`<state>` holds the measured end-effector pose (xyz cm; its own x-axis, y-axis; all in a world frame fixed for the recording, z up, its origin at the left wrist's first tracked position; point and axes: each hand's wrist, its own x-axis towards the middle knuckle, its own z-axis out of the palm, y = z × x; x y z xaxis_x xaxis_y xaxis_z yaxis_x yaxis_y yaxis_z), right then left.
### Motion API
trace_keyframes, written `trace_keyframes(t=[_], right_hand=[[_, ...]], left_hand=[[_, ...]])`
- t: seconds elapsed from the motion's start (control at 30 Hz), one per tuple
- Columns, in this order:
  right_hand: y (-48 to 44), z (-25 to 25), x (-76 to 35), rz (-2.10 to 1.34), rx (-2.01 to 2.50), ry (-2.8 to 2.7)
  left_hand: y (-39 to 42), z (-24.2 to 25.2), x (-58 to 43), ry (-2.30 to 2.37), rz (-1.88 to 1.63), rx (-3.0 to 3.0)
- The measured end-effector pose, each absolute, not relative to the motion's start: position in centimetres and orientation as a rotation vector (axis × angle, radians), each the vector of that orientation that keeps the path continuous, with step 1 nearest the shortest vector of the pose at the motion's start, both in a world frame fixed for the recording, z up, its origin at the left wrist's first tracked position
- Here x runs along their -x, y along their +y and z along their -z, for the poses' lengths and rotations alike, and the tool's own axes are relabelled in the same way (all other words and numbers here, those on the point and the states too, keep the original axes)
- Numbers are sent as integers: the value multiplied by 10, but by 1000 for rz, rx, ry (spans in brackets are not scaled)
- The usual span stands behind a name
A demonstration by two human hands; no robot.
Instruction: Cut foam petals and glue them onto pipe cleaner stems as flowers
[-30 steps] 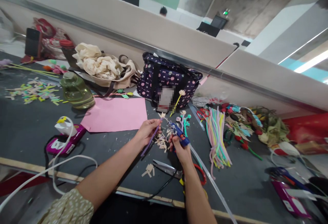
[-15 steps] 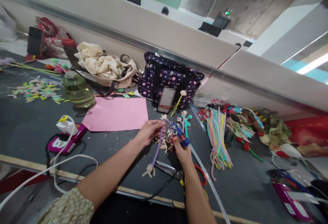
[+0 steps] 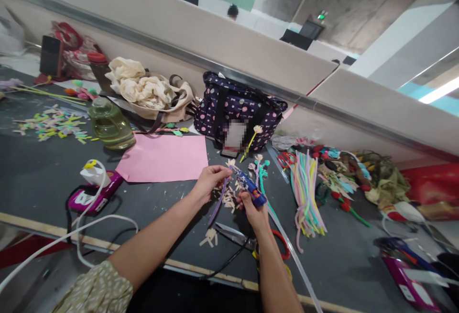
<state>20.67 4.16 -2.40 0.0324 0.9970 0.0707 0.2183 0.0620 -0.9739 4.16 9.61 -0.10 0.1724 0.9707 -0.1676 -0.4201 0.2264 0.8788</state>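
Note:
My left hand (image 3: 214,179) pinches a purple pipe-cleaner stem (image 3: 219,204) near its top, where a small cream flower (image 3: 230,163) sits. In my right hand (image 3: 251,205) is a blue glue gun (image 3: 251,189), its nozzle pointing up and left, close to the flower; whether they touch I cannot tell. A clear glue stick (image 3: 294,253) runs from behind the gun toward the front edge. Cream cut pieces (image 3: 228,199) lie scattered beneath my hands. Scissors (image 3: 233,235) with red and yellow handles lie partly under my right forearm.
A pink sheet (image 3: 165,159) lies left of my hands, with a green bottle (image 3: 110,124) behind it. A patterned bag (image 3: 240,107) stands at the back. Pipe cleaners (image 3: 307,193) are bundled to the right. White cable (image 3: 107,218) loops at the front left.
The glue gun's nozzle has come nearer the flower at the top of the purple stem. The stem's lower end has shifted slightly. Both hands keep their grips.

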Motion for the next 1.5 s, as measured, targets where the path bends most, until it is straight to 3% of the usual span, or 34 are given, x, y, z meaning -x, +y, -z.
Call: trace_keyframes(t=[1.5], right_hand=[[38, 16, -205, -874, 1400, -1500]], left_hand=[[94, -4, -42, 889, -1165, -851]])
